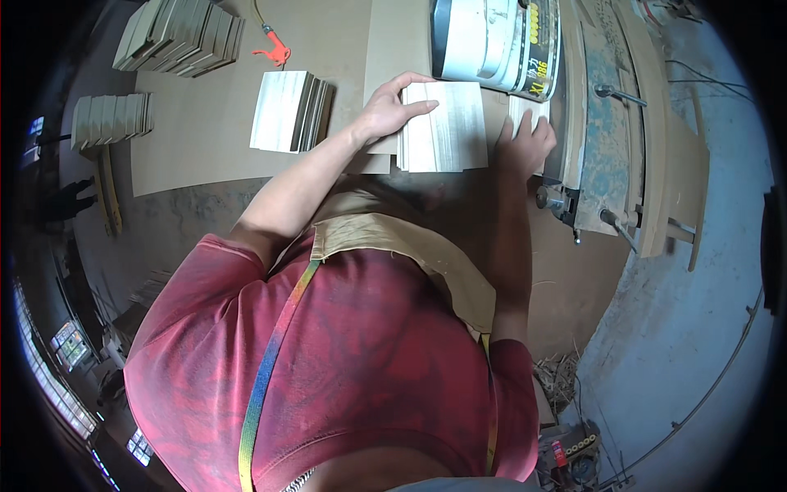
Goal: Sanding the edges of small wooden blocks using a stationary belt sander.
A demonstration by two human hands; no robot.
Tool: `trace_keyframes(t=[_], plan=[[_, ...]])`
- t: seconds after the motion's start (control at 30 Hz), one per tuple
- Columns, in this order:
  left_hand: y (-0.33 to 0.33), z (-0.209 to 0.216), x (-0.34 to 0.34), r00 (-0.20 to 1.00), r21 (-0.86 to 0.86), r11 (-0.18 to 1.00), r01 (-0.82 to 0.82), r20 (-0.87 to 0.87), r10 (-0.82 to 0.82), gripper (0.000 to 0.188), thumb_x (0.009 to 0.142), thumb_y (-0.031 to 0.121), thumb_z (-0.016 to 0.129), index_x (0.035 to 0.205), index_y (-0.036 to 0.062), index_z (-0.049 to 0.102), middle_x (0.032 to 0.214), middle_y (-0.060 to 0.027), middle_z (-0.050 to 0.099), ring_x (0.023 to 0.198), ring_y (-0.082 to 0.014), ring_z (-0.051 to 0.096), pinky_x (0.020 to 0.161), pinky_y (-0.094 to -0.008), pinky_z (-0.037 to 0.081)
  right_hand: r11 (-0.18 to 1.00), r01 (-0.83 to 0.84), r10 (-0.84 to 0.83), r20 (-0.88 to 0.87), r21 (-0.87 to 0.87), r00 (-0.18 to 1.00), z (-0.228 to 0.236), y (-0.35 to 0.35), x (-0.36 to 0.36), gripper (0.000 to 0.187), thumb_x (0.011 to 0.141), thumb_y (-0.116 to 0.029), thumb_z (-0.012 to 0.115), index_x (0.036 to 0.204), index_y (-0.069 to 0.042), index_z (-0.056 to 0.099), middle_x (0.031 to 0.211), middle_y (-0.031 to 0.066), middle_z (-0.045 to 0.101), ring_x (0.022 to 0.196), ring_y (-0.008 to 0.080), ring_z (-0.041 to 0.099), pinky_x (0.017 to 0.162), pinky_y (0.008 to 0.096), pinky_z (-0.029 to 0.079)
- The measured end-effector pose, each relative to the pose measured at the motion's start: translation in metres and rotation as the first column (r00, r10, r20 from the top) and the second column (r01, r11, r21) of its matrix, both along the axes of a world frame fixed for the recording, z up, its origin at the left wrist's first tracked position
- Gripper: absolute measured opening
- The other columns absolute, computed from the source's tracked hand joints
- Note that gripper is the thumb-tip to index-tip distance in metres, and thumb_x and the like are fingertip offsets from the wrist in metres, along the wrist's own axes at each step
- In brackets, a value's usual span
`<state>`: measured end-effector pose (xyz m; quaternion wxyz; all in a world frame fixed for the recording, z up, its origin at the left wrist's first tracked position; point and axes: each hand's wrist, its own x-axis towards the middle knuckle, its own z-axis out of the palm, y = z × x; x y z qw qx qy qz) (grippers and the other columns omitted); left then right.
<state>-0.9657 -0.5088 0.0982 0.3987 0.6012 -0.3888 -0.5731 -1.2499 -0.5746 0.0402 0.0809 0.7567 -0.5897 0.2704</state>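
Observation:
A stack of pale wooden boards [449,127] lies in front of me on the work table. My left hand [389,111] is closed on its far left corner, the thumb on top and the fingers bent over the far edge. To the right, my right hand [526,148] rests with spread fingers on another pale wooden piece [529,108], partly covered by the hand. What lies under that palm is hidden. A second stack of boards [279,111] stands on the table left of my left forearm.
A white bucket [484,41] stands just beyond the boards. An orange air blow gun [277,51] on a hose lies farther left. More stacked boards [176,37] and a smaller stack [113,116] are at the far left. A worn machine bed [607,123] with clamps borders the right side.

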Motion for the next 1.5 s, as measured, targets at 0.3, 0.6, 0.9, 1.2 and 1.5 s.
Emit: trace_keyframes(t=[0.3,0.6,0.9,1.2,1.5], plan=[[-0.008,-0.018,-0.004,0.971,-0.134,0.988,-0.077,0.216,0.105,0.042,0.105,0.027,0.075,0.144,0.013,0.068,0.135,-0.0124,0.069,0.121,-0.0216,0.067,0.108,-0.0384,0.054,0.916,-0.284,0.243,0.173,0.283,0.955,0.075,0.089,0.069,0.07,0.084,-0.039,0.089,0.138,0.0,0.07,0.14,0.0338,0.062,0.115,0.0512,0.064,0.099,0.0568,0.057],[-0.004,-0.022,0.016,0.916,-0.062,0.995,-0.072,-0.4,0.042,0.048,0.106,0.006,0.07,0.153,0.0106,0.061,0.142,-0.0125,0.065,0.121,-0.0188,0.066,0.109,-0.0358,0.054,0.884,-0.383,0.243,0.434,0.268,0.867,0.075,0.101,0.052,0.064,0.084,-0.031,0.089,0.136,0.002,0.071,0.143,0.0319,0.063,0.119,0.0507,0.065,0.102,0.0547,0.056],[0.0,-0.016,0.02,0.979,-0.068,0.996,0.05,-0.193,-0.062,0.053,0.099,0.009,0.081,0.149,0.012,0.063,0.128,-0.0094,0.072,0.106,-0.0176,0.071,0.096,-0.0319,0.059,0.999,-0.036,0.036,-0.003,0.032,0.999,-0.012,0.024,-0.02,0.059,0.09,-0.031,0.082,0.137,0.002,0.068,0.144,0.027,0.062,0.131,0.0486,0.058,0.109,0.0557,0.052],[0.0,-0.02,-0.014,0.973,-0.118,0.984,-0.131,0.174,0.151,0.054,0.093,0.014,0.089,0.142,0.0108,0.065,0.116,-0.0068,0.073,0.099,-0.0165,0.071,0.091,-0.0304,0.06,0.911,-0.281,0.248,0.145,0.301,0.958,0.046,0.072,0.056,0.077,0.086,-0.041,0.087,0.145,0.001,0.062,0.147,0.0333,0.059,0.123,0.0519,0.064,0.103,0.0552,0.056],[0.0,-0.015,0.006,0.995,-0.158,0.985,-0.072,-0.083,0.06,0.05,0.093,0.014,0.09,0.136,0.0064,0.066,0.109,-0.0057,0.073,0.09,-0.014,0.07,0.083,-0.0278,0.059,0.964,-0.009,-0.012,0.079,0.266,0.997,0.004,0.062,-0.033,0.065,0.087,-0.029,0.084,0.14,0.003,0.065,0.15,0.032,0.057,0.137,0.0527,0.055,0.109,0.0555,0.053]])
